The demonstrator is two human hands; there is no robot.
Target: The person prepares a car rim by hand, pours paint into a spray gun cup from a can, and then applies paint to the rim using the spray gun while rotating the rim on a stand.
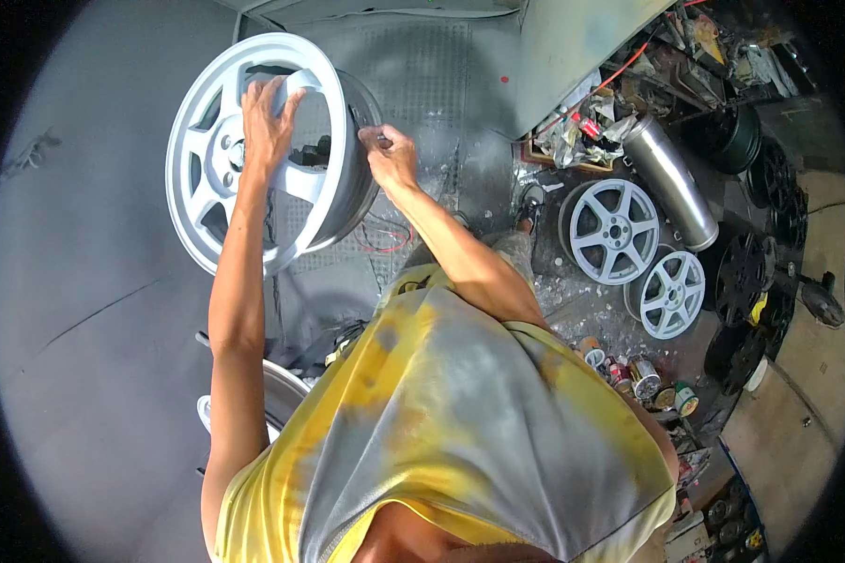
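- At 10 o'clock: white wheel [218, 158], your L hand [268, 131] spread on it.
- Near 12: your R hand [391, 158] curled at its edge; pinch, can't tell.
- Poss. tipping, if you push unevenly.

The wheel [298, 184] at the left hand [268, 127] was white, its barrel [352, 202] beside the right hand [392, 159] grey. Right of that hand, two other wheels [615, 230] were white, a cylinder [669, 178] silver. Back from both hands, a yellow shirt [441, 375] showed blotchy grey patches.
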